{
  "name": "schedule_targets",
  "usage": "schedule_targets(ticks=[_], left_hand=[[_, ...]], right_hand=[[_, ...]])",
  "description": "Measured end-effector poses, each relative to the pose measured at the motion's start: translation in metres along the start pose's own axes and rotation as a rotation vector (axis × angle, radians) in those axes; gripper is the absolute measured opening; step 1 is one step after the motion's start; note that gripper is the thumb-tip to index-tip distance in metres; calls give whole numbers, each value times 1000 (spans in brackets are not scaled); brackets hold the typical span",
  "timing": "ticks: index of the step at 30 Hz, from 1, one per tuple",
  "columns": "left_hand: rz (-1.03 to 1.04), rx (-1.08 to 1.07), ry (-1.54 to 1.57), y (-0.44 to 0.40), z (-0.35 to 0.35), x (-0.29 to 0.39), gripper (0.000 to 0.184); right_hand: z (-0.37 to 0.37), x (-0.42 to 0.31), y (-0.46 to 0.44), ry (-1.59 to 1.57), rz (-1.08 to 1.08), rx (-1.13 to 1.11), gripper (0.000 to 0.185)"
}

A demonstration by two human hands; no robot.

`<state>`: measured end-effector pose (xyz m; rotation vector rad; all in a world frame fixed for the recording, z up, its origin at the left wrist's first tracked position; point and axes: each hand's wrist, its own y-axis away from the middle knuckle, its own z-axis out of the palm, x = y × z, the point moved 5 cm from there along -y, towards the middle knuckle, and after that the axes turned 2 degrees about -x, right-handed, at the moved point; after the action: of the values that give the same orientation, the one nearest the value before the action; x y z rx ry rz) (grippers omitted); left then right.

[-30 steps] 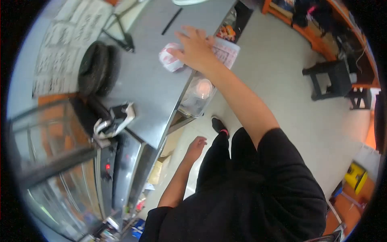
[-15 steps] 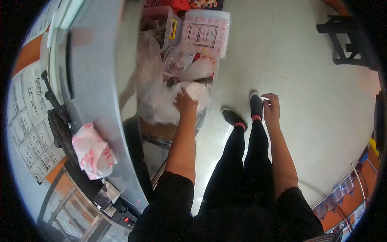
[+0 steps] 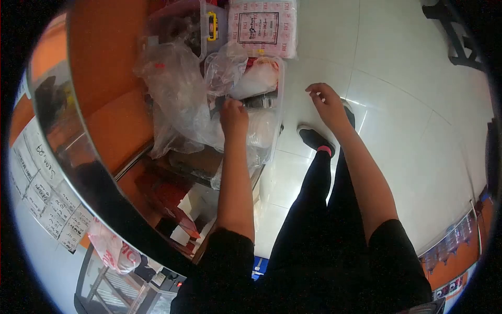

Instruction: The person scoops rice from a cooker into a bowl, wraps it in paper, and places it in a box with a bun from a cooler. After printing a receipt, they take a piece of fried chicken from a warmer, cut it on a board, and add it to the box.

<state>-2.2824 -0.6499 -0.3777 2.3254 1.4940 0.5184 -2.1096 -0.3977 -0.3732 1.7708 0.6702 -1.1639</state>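
My left hand is over a clear plastic storage bin, its fingers curled closed. What they grip, if anything, is hidden. Just beside it lies a stack of round white items wrapped in clear plastic. Left of the hand spreads a large crumpled clear plastic bag. A smaller clear bag and a white package with red marks lie above it. My right hand hangs over the floor, right of the bin, fingers loosely bent and apart, holding nothing.
A pack of pink-printed wrappers and a bin with a yellow clasp stand beyond. A metal-edged counter runs along the left, with orange panels beneath. A black stool stands on the tiled floor at upper right.
My left hand has gone from pointing at the round white stack to curled fingers beside it. My right hand has moved up and left. The view has shifted, showing more under the counter.
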Motion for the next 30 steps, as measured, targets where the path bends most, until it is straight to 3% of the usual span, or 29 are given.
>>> schedule_targets(ticks=[2,4,8,10,13,20,23,25,30], left_hand=[[77,-4,121,-31,28,-17,32],[189,-333,144,-45,61,-5,36],[299,-318,59,-49,96,9,47],[240,-127,-95,-31,82,15,57],[265,-25,-156,-23,88,17,58],[153,-270,-269,-43,85,11,43],[287,-308,-124,-56,90,-23,37],[29,-502,245,-51,65,-32,43],[11,-744,321,-64,48,-40,50]], right_hand=[[10,6,-2,-32,5,-8,18],[19,13,-3,-61,9,-13,19],[29,30,11,-101,95,-81,19],[31,41,20,-97,123,-93,19],[29,56,21,-61,157,-78,18],[22,68,22,-66,235,-84,18],[26,66,21,-86,241,-74,19],[29,62,20,-98,231,-72,19],[42,62,16,-121,199,-125,21]])
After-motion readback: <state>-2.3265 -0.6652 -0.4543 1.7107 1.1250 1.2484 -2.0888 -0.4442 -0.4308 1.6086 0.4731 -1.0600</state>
